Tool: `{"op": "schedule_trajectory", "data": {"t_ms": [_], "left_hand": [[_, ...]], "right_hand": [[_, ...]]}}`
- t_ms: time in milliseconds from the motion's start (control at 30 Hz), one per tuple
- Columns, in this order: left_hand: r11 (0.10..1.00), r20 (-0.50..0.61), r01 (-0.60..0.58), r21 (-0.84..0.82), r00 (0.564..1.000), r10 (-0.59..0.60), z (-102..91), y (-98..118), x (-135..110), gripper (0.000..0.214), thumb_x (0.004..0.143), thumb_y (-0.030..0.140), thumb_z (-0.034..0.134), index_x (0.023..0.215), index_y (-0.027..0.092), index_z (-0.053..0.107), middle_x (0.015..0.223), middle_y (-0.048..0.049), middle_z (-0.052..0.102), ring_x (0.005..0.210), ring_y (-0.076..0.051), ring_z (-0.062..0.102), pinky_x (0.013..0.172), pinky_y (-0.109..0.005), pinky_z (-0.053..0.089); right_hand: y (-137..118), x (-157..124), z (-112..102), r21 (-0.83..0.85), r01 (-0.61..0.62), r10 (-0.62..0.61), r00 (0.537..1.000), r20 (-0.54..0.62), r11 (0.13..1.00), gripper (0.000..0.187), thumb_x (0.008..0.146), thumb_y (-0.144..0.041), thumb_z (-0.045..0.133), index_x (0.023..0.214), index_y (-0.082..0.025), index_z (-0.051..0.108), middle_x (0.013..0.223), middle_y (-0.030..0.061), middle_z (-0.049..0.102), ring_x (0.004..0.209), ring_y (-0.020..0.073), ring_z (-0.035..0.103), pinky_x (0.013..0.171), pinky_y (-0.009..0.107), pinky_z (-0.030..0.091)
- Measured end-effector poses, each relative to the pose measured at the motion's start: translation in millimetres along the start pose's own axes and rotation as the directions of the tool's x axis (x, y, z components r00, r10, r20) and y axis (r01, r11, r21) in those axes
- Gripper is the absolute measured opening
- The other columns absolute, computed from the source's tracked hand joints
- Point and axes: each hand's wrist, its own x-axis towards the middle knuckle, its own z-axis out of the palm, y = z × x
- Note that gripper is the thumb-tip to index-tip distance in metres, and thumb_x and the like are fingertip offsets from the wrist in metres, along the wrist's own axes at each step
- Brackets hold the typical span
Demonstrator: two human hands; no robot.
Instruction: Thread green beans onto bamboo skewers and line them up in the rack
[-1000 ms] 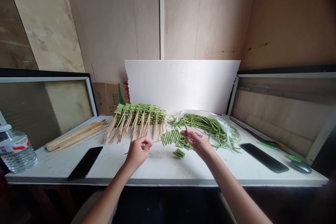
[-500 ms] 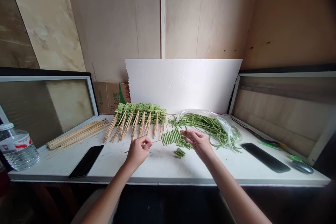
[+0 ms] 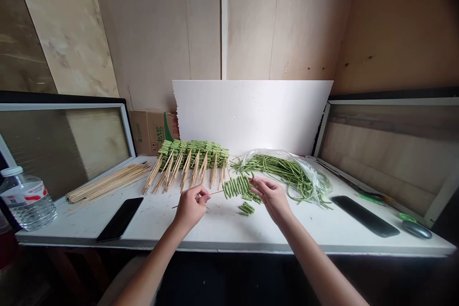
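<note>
My left hand (image 3: 193, 203) is closed around the bare end of a bamboo skewer (image 3: 216, 192). Along that skewer sits a row of short green bean pieces (image 3: 235, 186), packed side by side and held above the table. My right hand (image 3: 270, 195) pinches a green bean piece (image 3: 253, 175) at the skewer's far end; the skewer tip is hidden by the fingers. Below and behind the row, a few loose cut bean pieces (image 3: 246, 209) lie on the white table (image 3: 222, 229).
Finished bean skewers (image 3: 193, 150) are stacked at the back. Bare skewers (image 3: 107, 184) lie left, near a phone (image 3: 121, 220) and a water bottle (image 3: 27, 201). Long beans (image 3: 276, 169) in a plastic bag, a dark flat object (image 3: 366, 216) and a mouse (image 3: 416, 229) are to the right.
The view has shifted slightly, so everything sits a little farther right. Both hands keep their hold, and the row of beans looks much the same.
</note>
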Motion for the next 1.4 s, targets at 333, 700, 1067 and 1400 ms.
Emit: {"op": "schedule_trajectory", "data": {"t_ms": [333,700,1067,1400], "left_hand": [[0.999,-0.009,0.018,0.026,1.000,-0.018,-3.6,2.0,3.3,0.014,0.085,0.025,0.061,0.073,0.020,0.067,0.066,-0.0031,0.069,0.058,-0.018,0.065,0.056,-0.025,0.044],[0.995,-0.078,0.070,0.067,0.995,-0.064,-17.4,-16.4,12.2,0.017,0.087,0.032,0.059,0.078,0.019,0.066,0.066,-0.0027,0.070,0.056,-0.017,0.064,0.054,-0.025,0.044],[0.983,-0.045,0.089,0.163,0.996,-0.083,-16.1,-21.1,10.2,0.017,0.088,0.033,0.059,0.079,0.021,0.066,0.068,-0.0027,0.071,0.059,-0.019,0.066,0.058,-0.026,0.044],[0.988,-0.008,0.074,0.135,0.997,-0.073,-11.9,-21.4,8.5,0.015,0.087,0.032,0.059,0.079,0.021,0.065,0.072,-0.0035,0.074,0.065,-0.022,0.071,0.060,-0.027,0.048]], "right_hand": [[9.9,-5.1,8.6,-0.069,-0.029,0.027,0.999,-0.026,0.997,0.038,0.063,-0.046,0.096,0.088,-0.020,0.083,0.104,0.0076,0.080,0.101,0.0265,0.074,0.098,0.041,0.060],[8.9,8.4,-25.8,-0.804,0.172,-0.053,0.984,0.173,0.569,0.020,0.082,-0.041,0.079,0.082,-0.022,0.083,0.081,0.0091,0.080,0.071,0.0267,0.073,0.063,0.036,0.055],[45.6,-6.7,-13.0,-0.979,0.202,0.038,0.979,0.201,-0.026,0.007,0.085,-0.023,0.075,0.079,-0.020,0.080,0.093,0.0114,0.077,0.095,0.0286,0.070,0.069,0.028,0.048],[47.7,-10.0,-9.7,-0.987,0.162,0.026,0.986,0.162,-0.011,0.010,0.087,-0.021,0.072,0.079,-0.019,0.078,0.095,0.0143,0.077,0.109,0.0330,0.066,0.073,0.029,0.050]]}}
